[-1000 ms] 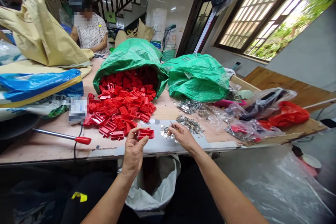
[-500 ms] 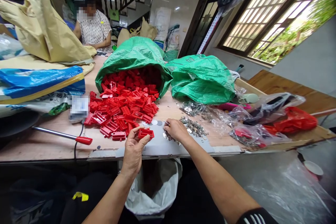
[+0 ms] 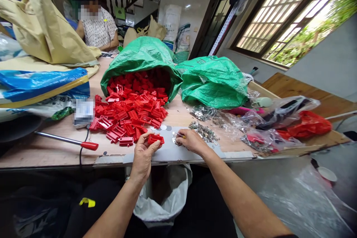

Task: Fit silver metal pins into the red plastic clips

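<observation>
My left hand [image 3: 142,153] grips a small red plastic housing [image 3: 155,140] between thumb and fingers, its open side facing up. In my right hand [image 3: 192,140] is a thin metal-tipped tool [image 3: 176,133] with a yellowish part near the fingers; its exact kind is hard to make out. The tip points left, above a little heap of small silvery metal pieces [image 3: 176,139]. More metal pieces [image 3: 203,131] lie just beyond my right hand. A large pile of red housings [image 3: 131,115] spills toward my left hand from a green woven sack [image 3: 145,52].
A second green sack [image 3: 212,81] lies to the right, near clear bags and a red bag [image 3: 312,124]. On the left is a red-handled lever [image 3: 89,146]. A white-lined bin [image 3: 158,212] stands below the table edge. Another person [image 3: 97,26] sits at the far left.
My right hand has moved slightly right and down, with the tool tip now lower over the metal pieces. My left hand keeps the red housing in nearly the same spot. The view has shifted a little.
</observation>
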Tool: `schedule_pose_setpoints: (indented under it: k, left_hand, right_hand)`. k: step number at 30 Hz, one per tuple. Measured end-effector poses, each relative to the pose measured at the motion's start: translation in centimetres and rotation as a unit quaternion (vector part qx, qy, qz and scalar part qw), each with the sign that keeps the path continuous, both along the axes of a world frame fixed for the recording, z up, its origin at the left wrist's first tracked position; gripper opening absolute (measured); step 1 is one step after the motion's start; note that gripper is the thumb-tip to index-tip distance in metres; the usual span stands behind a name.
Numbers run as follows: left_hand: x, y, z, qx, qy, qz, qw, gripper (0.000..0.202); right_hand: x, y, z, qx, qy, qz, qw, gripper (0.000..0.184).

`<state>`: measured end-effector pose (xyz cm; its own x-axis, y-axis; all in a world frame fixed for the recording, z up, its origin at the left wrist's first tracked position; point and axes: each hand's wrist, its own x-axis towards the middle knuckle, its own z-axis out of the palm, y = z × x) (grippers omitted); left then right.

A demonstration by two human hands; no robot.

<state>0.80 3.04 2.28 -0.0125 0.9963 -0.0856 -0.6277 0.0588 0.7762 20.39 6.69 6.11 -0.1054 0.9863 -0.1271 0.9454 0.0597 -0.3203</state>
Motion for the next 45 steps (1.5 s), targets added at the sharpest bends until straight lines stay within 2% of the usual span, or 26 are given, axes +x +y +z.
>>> schedule_pose_setpoints:
  k: [5, 9, 14, 18, 21, 26, 29, 38, 45]
  left_hand:
    - [0.3, -0.1, -0.3, 0.001, -0.002, -0.007, 1.0, 0.039]
    - [0.3, -0.1, -0.5, -0.005, -0.014, -0.025, 1.0, 0.038]
    - [0.3, -0.1, -0.4, -0.009, -0.03, -0.061, 0.998, 0.043]
    - [0.4, -0.3, -0.4, -0.017, -0.043, -0.089, 0.995, 0.05]
    - [0.4, -0.4, -0.4, -0.016, -0.049, -0.111, 0.992, 0.052]
    - [0.3, -0.5, -0.2, -0.007, -0.045, -0.133, 0.99, 0.049]
    - [0.2, -0.5, -0.1, -0.012, -0.059, -0.154, 0.986, 0.048]
    - [-0.1, -0.4, 0.2, -0.06, -0.103, -0.199, 0.973, 0.046]
    - [-0.2, -0.4, 0.0, -0.059, -0.112, -0.225, 0.966, 0.045]
  right_hand:
    - [-0.8, -1.4, -0.6, 0.039, -0.025, -0.012, 0.999, 0.007]
    - [-0.5, -1.7, -0.8, 0.043, 0.001, -0.015, 0.999, 0.006]
    - [0.2, -2.3, -0.5, 0.073, 0.137, -0.017, 0.988, 0.008]
    - [-0.5, -3.4, -0.3, 0.059, 0.275, 0.018, 0.959, 0.016]
    - [-1.5, -4.2, 0.1, 0.061, 0.325, 0.054, 0.942, 0.019]
    - [-2.9, -4.9, 0.7, 0.137, 0.284, 0.073, 0.946, 0.008]
    - [-3.2, -4.9, 0.8, 0.162, 0.266, 0.113, 0.944, 0.007]
    - [-3.0, -5.3, 1.1, 0.124, 0.292, 0.174, 0.932, 0.011]
    - [-2.8, -5.1, 0.7, 0.086, 0.326, 0.183, 0.924, 0.013]
